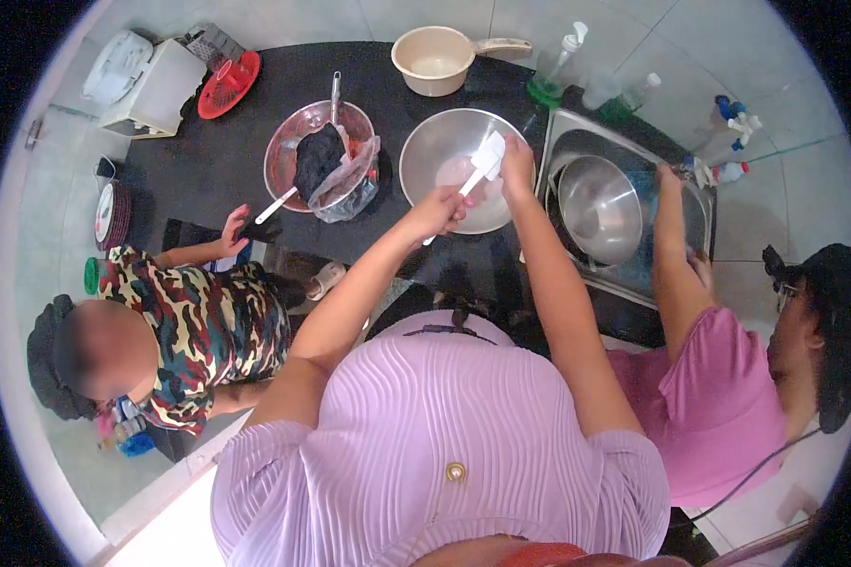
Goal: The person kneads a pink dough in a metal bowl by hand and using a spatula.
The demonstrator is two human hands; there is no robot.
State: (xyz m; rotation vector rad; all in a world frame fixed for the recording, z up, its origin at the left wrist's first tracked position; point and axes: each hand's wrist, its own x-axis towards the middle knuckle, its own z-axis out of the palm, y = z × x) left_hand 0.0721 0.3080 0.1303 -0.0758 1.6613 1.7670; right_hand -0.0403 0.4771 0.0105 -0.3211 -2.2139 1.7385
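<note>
A white spatula [474, 181] slants over a wide stainless steel mixing bowl [420, 152]. My left hand [434, 214] grips its handle above the bowl's near rim. At the spatula's broad head, my right hand [516, 164] holds the edge with bent fingers. Inside the bowl, the bottom looks pale pinkish; whether that is residue or reflection I cannot tell. To the left stands a second metal bowl [278, 159], smeared reddish. It holds a dark mass [318, 159], a clear plastic bag [347, 188], a metal-handled utensil [336, 96] and a white-handled one [278, 205].
A beige dipper [432, 62] stands behind the bowl. To the right, a person in pink [716, 397] reaches into a sink [557, 135] holding a metal bowl [599, 209]. At left, a small person in camouflage [198, 319] extends a hand [235, 230]. Green-bottomed bottles [549, 88] line the wall.
</note>
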